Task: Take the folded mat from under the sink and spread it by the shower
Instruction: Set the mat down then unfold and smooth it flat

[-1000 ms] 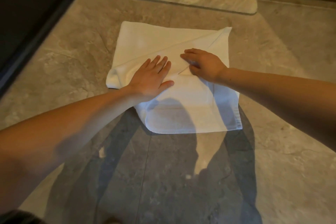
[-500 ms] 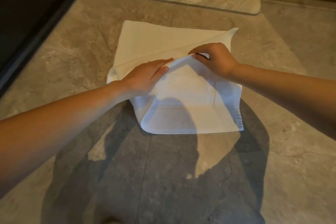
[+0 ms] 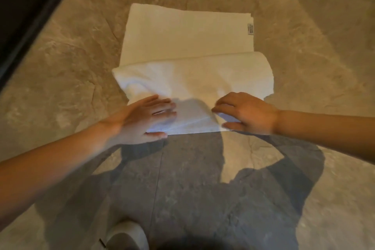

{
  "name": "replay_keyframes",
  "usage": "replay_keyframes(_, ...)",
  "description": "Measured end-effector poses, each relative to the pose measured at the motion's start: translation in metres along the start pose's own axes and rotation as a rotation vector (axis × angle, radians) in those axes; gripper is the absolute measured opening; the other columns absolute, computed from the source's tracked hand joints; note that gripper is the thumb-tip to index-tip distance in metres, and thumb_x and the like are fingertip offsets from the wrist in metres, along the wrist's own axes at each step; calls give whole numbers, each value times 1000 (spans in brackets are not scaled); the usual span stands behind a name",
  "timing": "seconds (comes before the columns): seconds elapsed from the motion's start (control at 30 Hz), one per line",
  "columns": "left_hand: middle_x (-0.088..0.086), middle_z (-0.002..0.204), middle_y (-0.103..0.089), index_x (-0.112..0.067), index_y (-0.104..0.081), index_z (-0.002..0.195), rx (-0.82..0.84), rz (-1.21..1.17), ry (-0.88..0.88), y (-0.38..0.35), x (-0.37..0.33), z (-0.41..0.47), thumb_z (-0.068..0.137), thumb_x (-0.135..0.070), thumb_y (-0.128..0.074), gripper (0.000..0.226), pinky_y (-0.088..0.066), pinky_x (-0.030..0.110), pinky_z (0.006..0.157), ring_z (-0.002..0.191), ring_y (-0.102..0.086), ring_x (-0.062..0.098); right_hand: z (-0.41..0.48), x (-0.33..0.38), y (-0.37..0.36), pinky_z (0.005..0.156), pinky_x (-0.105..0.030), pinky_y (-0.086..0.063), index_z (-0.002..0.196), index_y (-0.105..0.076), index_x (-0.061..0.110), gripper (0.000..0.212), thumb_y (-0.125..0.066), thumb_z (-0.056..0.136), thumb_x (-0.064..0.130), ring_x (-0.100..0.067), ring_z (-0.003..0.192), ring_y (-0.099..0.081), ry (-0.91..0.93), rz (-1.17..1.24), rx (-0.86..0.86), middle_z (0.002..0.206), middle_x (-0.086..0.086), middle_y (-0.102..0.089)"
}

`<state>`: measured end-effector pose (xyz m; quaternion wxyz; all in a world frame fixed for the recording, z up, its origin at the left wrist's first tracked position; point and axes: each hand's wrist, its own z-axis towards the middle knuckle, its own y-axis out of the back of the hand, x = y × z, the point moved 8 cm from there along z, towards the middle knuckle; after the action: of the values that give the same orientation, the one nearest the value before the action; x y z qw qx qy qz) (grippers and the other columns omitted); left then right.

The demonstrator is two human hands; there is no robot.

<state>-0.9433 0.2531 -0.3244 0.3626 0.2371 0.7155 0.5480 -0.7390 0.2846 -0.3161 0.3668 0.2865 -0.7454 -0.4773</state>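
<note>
Dark panel (image 3: 26,12) far left. Left hand (image 3: 142,121) flat, fingers straight, pressing the near-left edge of the white mat (image 3: 188,46). The mat is on the stone floor (image 3: 67,63), far half flat, near half still doubled. Label (image 3: 250,31) on the far-right edge. Right hand (image 3: 247,113), fingers curled, pinches the near-right layer. Hands apart.

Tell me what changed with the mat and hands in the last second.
The top flap of the mat was flipped away from the person; a flat layer with a label now lies farther out. Both hands came back to its near edge: left hand flat, right hand with fingers curled on the cloth. The mat stays on the floor, near part still folded.
</note>
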Motion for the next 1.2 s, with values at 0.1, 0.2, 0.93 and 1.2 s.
replay_keyframes(0.1, 9, 146, -48, -8, -55, 136, -45, 62, 10, -14, 1, -12, 85, -57, -57, 71, -25, 46, 116, 136, -43, 28, -14, -7, -7, 91, -42, -44, 137, -51, 14, 62, -63, 87, 49, -33, 117, -51, -74, -59, -70, 135, -12, -52)
replay_keyframes(0.2, 8, 155, -35, -9, -40, 146, -20, 172, 14, -23, 5, -18, 92, -53, -51, 71, -20, 44, 118, 142, -34, 26, -22, -8, -16, 100, -45, -41, 144, -43, 11, 69, -60, 89, 49, -37, 127, -45, -122, -83, -87, 144, -16, -45)
replay_keyframes(0.93, -18, 157, 6, -31, -4, 155, 48, -8, 231, 3, 121, 85, 92, -64, -30, 75, 2, 40, 118, 145, 8, 2, 38, -121, 37, 107, -41, -37, 136, -56, 14, 39, -56, 97, 19, -31, 129, -45, -385, 203, -274, 141, -10, -51)
replay_keyframes(1.2, -12, 157, -20, -24, -31, 150, -107, -273, 274, 11, 118, 83, 103, -30, -35, 48, 1, 31, 119, 144, -5, 1, 44, -131, 44, 96, -38, -41, 115, -67, 1, 24, -60, 93, 8, -36, 111, -54, -480, 240, -372, 121, -17, -63)
